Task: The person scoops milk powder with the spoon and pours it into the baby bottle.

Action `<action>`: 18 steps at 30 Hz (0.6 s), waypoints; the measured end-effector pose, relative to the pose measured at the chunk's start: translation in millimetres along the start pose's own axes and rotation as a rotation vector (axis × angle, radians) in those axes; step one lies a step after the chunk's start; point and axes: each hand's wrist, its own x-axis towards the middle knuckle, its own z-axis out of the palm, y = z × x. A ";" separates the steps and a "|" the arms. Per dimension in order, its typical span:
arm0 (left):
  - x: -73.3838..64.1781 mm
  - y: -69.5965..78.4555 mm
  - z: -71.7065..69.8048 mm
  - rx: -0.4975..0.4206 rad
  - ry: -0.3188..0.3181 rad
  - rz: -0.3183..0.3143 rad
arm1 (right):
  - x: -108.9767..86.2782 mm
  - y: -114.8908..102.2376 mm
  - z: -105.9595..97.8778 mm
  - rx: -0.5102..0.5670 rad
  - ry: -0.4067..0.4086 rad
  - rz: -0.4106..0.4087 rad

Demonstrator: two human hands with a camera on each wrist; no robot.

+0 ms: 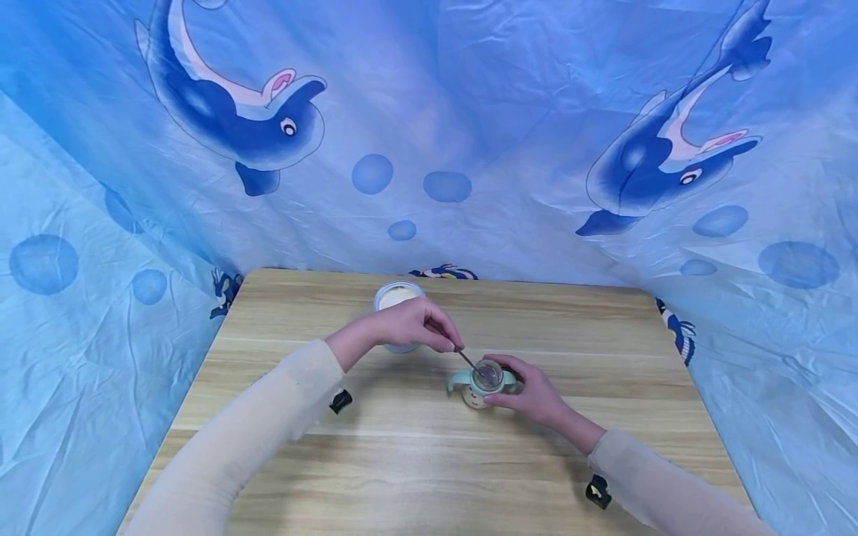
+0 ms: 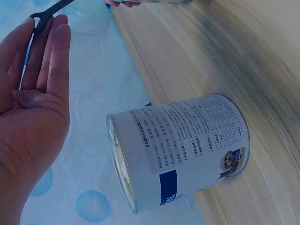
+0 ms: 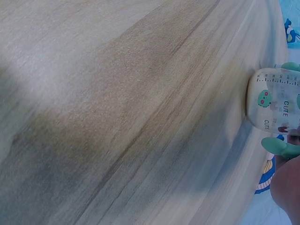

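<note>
My left hand (image 1: 425, 325) pinches the ring end of a dark long-handled utensil (image 2: 56, 10). The utensil slants down to the right, its far end inside the mouth of a clear baby bottle (image 1: 474, 399); its tip is hard to make out. Round the bottle's upper part my right hand (image 1: 529, 388) curls its fingers and thumb. The bottle stands upright, with mint-green handles (image 1: 459, 380) and, in the right wrist view, a printed scale and "CUTE" lettering. Behind my left hand is a white can (image 2: 187, 145), its top uncovered and something cream-coloured inside.
A wood-grain table (image 1: 402, 461) lies under everything. Blue dolphin-printed sheeting (image 1: 429, 112) hangs behind it and along both sides. The can stands near the far edge, partly covered by my left hand in the head view.
</note>
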 end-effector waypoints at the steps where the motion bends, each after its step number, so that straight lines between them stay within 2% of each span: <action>1: 0.0 0.0 -0.2 -0.002 0.001 -0.001 | 0.1 0.1 0.1 -0.002 0.000 -0.003; 11: -0.2 5.8 -1.2 -0.013 0.037 -0.030 | -0.8 0.2 -0.7 0.001 -0.001 -0.015; 18: 0.9 8.5 0.3 -0.048 0.095 -0.068 | -0.5 -0.7 -0.7 0.000 0.006 -0.031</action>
